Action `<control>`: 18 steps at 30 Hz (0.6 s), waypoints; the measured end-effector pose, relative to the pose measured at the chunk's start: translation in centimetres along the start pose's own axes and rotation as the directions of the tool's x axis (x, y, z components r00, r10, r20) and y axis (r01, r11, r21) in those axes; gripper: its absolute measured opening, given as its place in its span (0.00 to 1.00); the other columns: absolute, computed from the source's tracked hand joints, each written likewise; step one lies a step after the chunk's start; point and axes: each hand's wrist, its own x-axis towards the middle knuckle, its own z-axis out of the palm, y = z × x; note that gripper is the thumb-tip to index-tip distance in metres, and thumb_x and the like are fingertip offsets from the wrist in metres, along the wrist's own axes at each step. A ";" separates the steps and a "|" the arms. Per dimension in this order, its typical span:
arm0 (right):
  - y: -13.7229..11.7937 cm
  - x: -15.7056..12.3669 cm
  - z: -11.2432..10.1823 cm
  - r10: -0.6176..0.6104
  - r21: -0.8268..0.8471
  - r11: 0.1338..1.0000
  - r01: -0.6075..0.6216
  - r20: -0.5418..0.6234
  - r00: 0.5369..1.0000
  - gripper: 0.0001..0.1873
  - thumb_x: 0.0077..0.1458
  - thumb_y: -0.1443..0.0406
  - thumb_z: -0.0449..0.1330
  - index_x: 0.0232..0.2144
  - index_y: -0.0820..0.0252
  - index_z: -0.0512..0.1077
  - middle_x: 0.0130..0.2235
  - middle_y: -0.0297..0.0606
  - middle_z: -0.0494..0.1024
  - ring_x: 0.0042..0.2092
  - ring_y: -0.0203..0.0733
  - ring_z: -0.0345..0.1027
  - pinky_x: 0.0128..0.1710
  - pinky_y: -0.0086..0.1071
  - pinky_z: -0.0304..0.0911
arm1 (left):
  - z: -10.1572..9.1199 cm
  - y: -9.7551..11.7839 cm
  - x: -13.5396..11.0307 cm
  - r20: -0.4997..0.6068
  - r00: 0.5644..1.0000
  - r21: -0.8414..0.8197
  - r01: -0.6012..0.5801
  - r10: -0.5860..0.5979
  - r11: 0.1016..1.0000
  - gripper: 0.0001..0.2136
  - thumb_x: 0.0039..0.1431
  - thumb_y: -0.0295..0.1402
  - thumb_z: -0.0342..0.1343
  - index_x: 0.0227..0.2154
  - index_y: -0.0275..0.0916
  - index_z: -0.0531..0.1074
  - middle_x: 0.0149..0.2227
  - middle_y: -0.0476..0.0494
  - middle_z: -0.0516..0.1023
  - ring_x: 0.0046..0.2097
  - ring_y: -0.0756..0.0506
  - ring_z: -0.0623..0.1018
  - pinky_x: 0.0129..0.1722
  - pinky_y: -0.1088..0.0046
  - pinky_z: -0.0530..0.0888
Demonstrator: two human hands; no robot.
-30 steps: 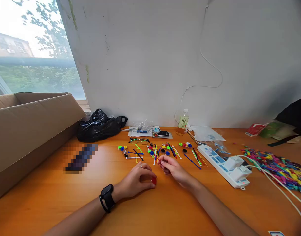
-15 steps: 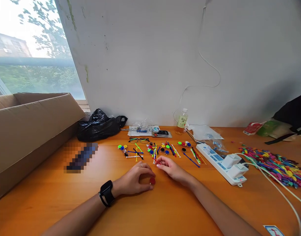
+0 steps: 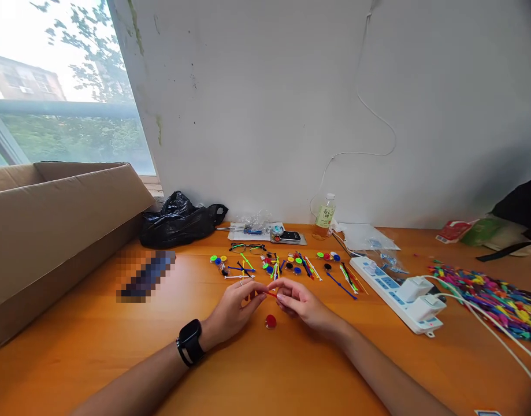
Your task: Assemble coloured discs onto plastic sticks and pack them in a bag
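Between my two hands is a thin red plastic stick (image 3: 271, 294). My left hand (image 3: 236, 306), with a ring and a black watch at the wrist, pinches its left end. On the other end the fingers of my right hand (image 3: 304, 303) are closed. Just in front of the hands a red disc (image 3: 270, 321) rests on the table, touched by neither hand. Beyond my fingers lie several coloured sticks (image 3: 306, 266) and small round discs (image 3: 296, 270) in loose groups. My fingers partly hide the stick's ends.
A white power strip (image 3: 395, 297) with plugged-in chargers lies right, its cables running to the edge. Past it spreads a heap of colourful pieces (image 3: 486, 294). A cardboard box (image 3: 66, 231) and black plastic bag (image 3: 178, 222) stand left; eyeglasses (image 3: 248, 248) and a bottle (image 3: 325, 216) are behind.
My left hand has let go of the red disc, which now lies on the table. It has moved up to the red stick, and my right hand has come slightly nearer.
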 end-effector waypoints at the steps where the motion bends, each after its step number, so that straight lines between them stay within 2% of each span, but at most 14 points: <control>1: 0.0 0.0 0.0 0.003 0.033 0.999 -0.003 0.012 1.000 0.26 0.57 0.46 0.68 0.48 0.54 0.72 0.33 0.30 0.68 0.31 0.34 0.57 0.29 0.29 0.47 | 0.0 0.0 0.0 -0.007 1.000 0.016 -0.010 0.010 1.000 0.08 0.73 0.34 0.53 0.44 0.42 0.77 0.38 0.44 0.81 0.38 0.47 0.78 0.40 0.71 0.74; 3: 0.1 0.1 0.0 0.002 0.068 0.998 -0.003 0.017 1.000 0.26 0.56 0.47 0.70 0.48 0.54 0.71 0.32 0.29 0.67 0.29 0.33 0.55 0.28 0.29 0.47 | -0.1 0.2 0.0 -0.035 0.999 0.060 -0.017 0.019 0.998 0.08 0.73 0.33 0.52 0.42 0.41 0.77 0.37 0.44 0.81 0.37 0.47 0.78 0.40 0.71 0.73; 7: 0.2 0.5 -0.2 -0.029 0.017 0.999 0.031 -0.075 0.997 0.26 0.54 0.45 0.70 0.40 0.57 0.70 0.30 0.28 0.67 0.27 0.32 0.55 0.27 0.29 0.50 | -0.4 0.6 0.1 -0.086 0.996 0.169 0.051 -0.037 0.984 0.09 0.73 0.36 0.51 0.39 0.40 0.75 0.33 0.46 0.80 0.33 0.47 0.76 0.35 0.72 0.71; 13: 0.5 0.5 -0.3 -0.062 -0.089 0.995 0.052 -0.119 0.991 0.23 0.59 0.45 0.66 0.37 0.59 0.72 0.27 0.29 0.67 0.25 0.32 0.57 0.25 0.29 0.50 | -0.7 1.0 0.1 -0.111 0.984 0.179 0.160 -0.141 0.971 0.11 0.73 0.38 0.50 0.37 0.40 0.72 0.32 0.47 0.78 0.32 0.47 0.75 0.33 0.72 0.70; 18: 0.2 0.3 0.1 -0.149 -0.179 0.976 0.123 -0.143 0.978 0.20 0.61 0.48 0.66 0.39 0.59 0.75 0.33 0.35 0.74 0.33 0.37 0.66 0.32 0.31 0.59 | -0.6 0.6 0.0 -0.123 0.974 0.156 0.210 -0.192 0.965 0.12 0.73 0.40 0.51 0.35 0.40 0.72 0.31 0.47 0.78 0.31 0.47 0.74 0.32 0.73 0.69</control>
